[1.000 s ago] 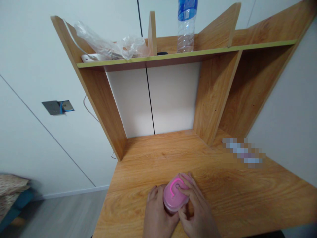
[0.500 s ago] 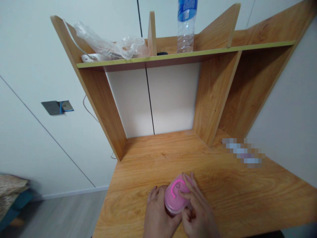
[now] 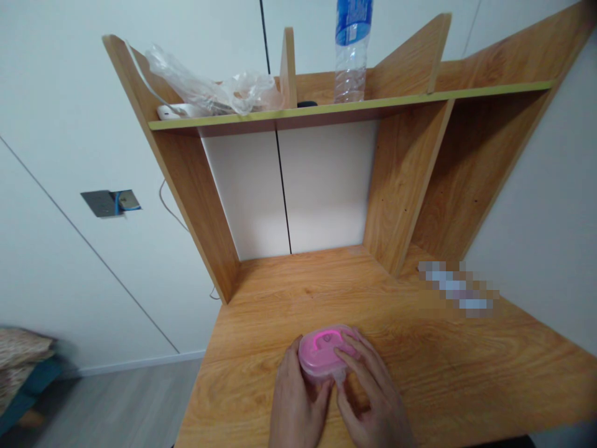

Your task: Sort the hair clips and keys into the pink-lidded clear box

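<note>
Through the head camera I have a pink lidded container (image 3: 317,361) between my two hands, low in the view, over the near part of the wood-grain worktop (image 3: 261,317). What has just changed is its angle: half a second ago its long side ran steeply away from me, and now it lies more nearly across my view. With that turn, a clear tab (image 3: 340,376) has come into sight on the near edge of the container. I judge that this matters for the work in hand, since the tab now faces me and sits right at my right thumb.

My left hand (image 3: 297,395) is curled part-way closed around the left end, fingers on the far side of that end and thumb against the near side, so I read it as the steadying grip. My right hand (image 3: 373,386) has its fingers (image 3: 353,367) spread and bent over the right part of the lid, with the thumb below, at the tab; they are partly closed on the container. I cannot tell how hard either hand presses, or whether the base touches the worktop. The lid looks seated, its bright curved strip (image 3: 328,333) facing up.
</note>
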A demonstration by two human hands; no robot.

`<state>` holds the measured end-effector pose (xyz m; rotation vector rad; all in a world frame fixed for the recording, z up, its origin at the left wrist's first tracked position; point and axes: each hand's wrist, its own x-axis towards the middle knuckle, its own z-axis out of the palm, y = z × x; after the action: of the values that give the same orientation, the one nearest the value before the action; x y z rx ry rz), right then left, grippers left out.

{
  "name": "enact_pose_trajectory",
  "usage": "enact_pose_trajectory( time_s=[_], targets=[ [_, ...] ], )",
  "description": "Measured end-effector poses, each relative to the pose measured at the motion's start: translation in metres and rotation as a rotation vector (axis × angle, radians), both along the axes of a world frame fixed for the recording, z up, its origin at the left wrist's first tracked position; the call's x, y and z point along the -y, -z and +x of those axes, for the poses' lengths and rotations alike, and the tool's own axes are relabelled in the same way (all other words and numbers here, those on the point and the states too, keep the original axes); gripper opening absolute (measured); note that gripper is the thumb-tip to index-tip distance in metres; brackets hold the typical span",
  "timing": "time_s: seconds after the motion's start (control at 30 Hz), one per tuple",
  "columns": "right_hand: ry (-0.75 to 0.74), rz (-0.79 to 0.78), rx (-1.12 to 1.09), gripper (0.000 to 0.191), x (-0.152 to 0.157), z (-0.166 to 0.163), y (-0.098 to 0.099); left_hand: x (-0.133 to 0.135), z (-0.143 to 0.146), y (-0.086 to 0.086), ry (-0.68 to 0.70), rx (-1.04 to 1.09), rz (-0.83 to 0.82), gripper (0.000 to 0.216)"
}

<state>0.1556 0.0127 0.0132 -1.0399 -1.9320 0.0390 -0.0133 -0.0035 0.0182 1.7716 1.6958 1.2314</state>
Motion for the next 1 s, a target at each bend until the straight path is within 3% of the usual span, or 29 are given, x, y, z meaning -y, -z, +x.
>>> enact_pose_trajectory(
  time_s=[0.27, 0.5, 1.0],
  targets=[
    [0.058, -0.058, -0.157, 0.05, -0.001, 0.0, -0.001, -0.002, 0.0, 0.001, 0.02, 0.056, 0.032, 0.063],
    [0.234, -0.117, -0.41, 0.047, -0.007, 0.0, 0.0, -0.002, 0.001, -0.002, 0.005, 0.048, 0.008, 0.067],
    [0.098, -0.299, -0.317, 0.076, -0.013, -0.003, 0.007, -0.004, -0.003, 0.019, -0.005, 0.016, -0.013, 0.072]
  ],
)
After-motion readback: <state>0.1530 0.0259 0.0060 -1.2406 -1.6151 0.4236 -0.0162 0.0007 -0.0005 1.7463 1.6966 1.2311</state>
